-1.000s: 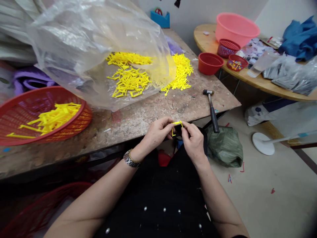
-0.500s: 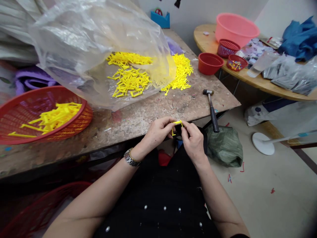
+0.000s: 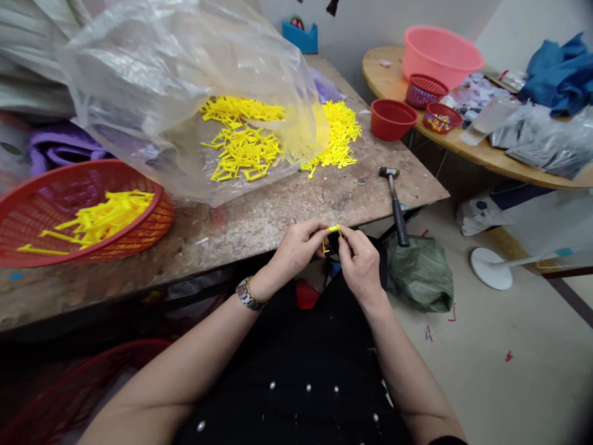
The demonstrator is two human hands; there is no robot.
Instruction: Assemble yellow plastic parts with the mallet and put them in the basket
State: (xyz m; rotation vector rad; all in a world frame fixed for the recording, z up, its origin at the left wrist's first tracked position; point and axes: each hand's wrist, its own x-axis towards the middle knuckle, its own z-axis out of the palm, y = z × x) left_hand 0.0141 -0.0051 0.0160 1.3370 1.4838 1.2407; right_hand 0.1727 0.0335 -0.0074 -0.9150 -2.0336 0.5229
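Just off the table's front edge, above my lap, my left hand (image 3: 299, 247) pinches a small yellow plastic piece (image 3: 334, 228) between thumb and fingers. My right hand (image 3: 360, 259) is closed at the other end of it, where a thin yellow part shows at the fingertips. A thin bent yellow end hangs below, beside my left fingers. How the parts join is too small to make out. Loose yellow plastic pieces (image 3: 250, 151) lie heaped on the table, some inside a clear plastic bag (image 3: 194, 55), others in a pile (image 3: 340, 136) at its right.
A red basket (image 3: 160, 210) with longer yellow pieces stands on the table (image 3: 259, 216) at left. A hammer (image 3: 396, 207) lies at the right, its handle past the edge. A round table (image 3: 463, 148) holds red containers and a pink basin (image 3: 442, 55). A green bag (image 3: 421, 275) sits below.
Almost nothing differs. Both hands keep their hold on the yellow piece, with only a very slight shift of my left wrist and the view.
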